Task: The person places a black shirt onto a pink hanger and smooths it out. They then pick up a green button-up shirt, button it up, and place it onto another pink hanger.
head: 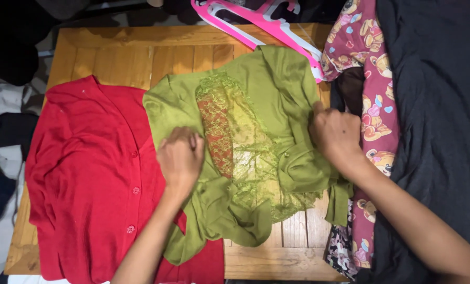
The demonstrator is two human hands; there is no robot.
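An olive-green top [277,100] with a lace panel [240,142] lies spread over the wooden table [119,52]. My left hand [180,156] rests knuckles-up on the green fabric at its left side, fingers curled into the cloth. At the top's right edge, my right hand [336,132] has its fingers closed on the green fabric. A red buttoned cardigan [88,173] lies flat under the green top's left part.
A pink plastic hanger [261,23] lies at the table's far edge. To the right lie a maroon garment with a bear print [374,84] and a dark grey cloth [440,105]. More clothes are piled left of the table.
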